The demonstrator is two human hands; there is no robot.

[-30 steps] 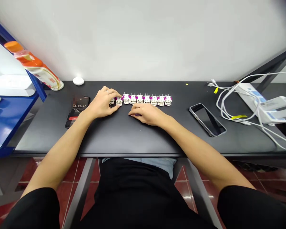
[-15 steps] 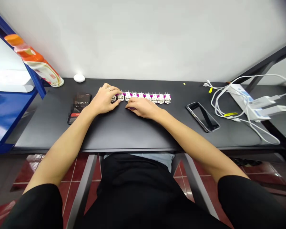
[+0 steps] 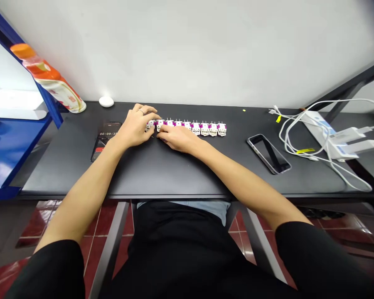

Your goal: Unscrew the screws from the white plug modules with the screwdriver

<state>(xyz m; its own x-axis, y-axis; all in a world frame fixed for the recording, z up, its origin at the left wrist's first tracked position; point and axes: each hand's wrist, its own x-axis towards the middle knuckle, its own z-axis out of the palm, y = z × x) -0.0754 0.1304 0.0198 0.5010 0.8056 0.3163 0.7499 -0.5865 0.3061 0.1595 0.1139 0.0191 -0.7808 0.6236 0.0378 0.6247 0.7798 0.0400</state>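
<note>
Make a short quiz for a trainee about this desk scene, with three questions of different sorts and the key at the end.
1. True or false: the left hand wears a ring.
2. Which thing lies to the right of the row of plugs? A) a bottle B) a phone C) a mug
3. Fill in: the white cables lie on the ___ side of the desk.

Key: 1 true; 2 B; 3 right.
</note>
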